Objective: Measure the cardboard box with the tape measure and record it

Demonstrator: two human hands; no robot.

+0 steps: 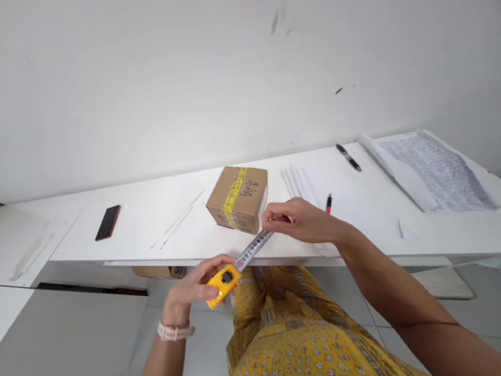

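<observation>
Yellow glossy plastic tape measure [222, 285]: held out past the near edge of the flat white table [166, 203]. My left hand [193, 285] has its fingers wrapped around the rounded case; my right hand [297, 220] pinches the free end of the silver, black-numbered metal blade [254, 250]. I cannot see the exact tip.

Handling estimate: light, rigid, a little slippery on smooth flanks; best held around the sides, clear of the black slider [227, 276]. Blade looks thin and springy, liable to buckle if bent; I favour a pinch at its end.

Just beside the right fingers: matte brown cardboard box [215, 199], block-shaped, sealed with shiny yellow printed tape [235, 193]. Contact unclear.
</observation>
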